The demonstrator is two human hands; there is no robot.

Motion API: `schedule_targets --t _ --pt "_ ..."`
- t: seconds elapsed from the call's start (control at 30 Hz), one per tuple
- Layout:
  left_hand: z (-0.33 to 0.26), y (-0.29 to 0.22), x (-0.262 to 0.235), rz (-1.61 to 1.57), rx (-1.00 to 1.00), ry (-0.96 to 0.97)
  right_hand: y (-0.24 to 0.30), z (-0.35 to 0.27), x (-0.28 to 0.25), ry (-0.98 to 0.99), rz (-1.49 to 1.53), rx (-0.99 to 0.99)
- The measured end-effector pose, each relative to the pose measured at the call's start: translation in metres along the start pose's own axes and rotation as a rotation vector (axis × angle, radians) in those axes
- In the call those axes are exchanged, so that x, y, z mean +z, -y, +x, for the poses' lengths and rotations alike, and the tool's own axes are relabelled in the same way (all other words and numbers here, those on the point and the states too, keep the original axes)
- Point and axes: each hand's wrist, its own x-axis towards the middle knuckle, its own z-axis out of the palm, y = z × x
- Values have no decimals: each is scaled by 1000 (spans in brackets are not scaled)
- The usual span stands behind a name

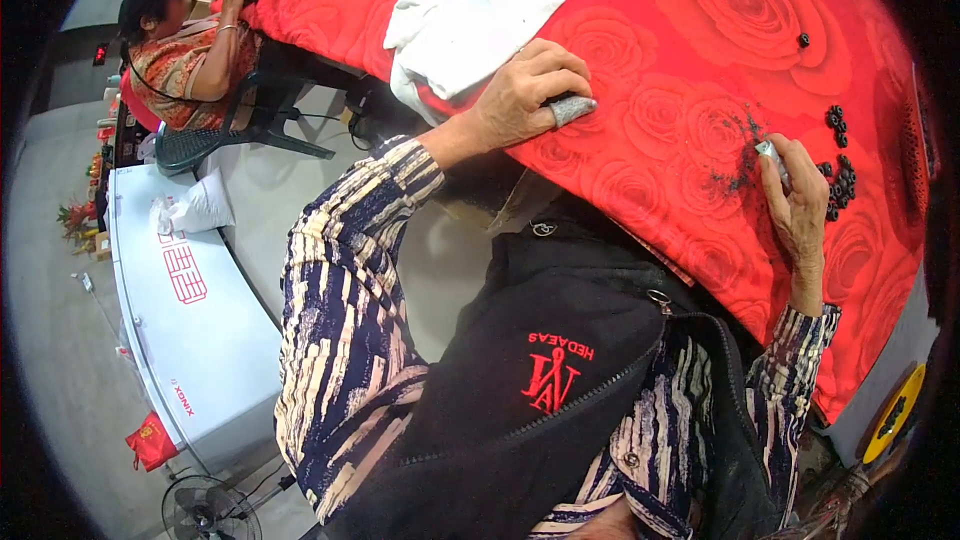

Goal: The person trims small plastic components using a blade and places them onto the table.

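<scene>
My left hand [525, 95] rests at the near edge of the red cloth, beside a bundle of white fabric [475, 15]. Its fingers are curled, and a grey wrap [573, 110] shows at the thumb's end. Whatever the curled fingers hold, if anything, is hidden. Further right, my right hand [797, 200] bends over the table with its fingers closed. A pale grey-white piece [770, 153] shows at its fingertips; whether it is a finger wrap or something held is unclear. Black crumbs [740, 160] lie scattered just left of these fingertips, and small black ring-like parts [843, 185] lie to the right.
The red rose-patterned tablecloth [630, 190] covers the table. One black part [803, 40] lies apart, farther back. At the far left a person [185, 55] sits on a green chair [215, 140]. A white chest [190, 290], a fan [210, 510] and a yellow round tray [893, 415] stand around.
</scene>
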Motion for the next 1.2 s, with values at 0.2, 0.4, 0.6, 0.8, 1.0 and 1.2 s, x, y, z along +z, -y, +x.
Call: schedule_targets --t 0.2,0.4,0.6,0.8,1.0,1.2 --pt "-20 -4 -10 50 23 -25 -3 1 -2 -7 -15 -6" --pt "-38 -4 -16 112 63 -25 -5 1 -1 -21 -48 -10" --pt "-42 -7 -13 205 118 -62 -16 -3 -5 9 -101 21" --pt "-42 -8 -11 201 138 -125 -15 -3 -8 -9 -101 23" --pt "-45 -7 -12 175 152 -102 -14 -9 -10 -1 -135 14" --pt "-56 -2 -24 231 166 -68 -12 -4 -4 24 -121 32"
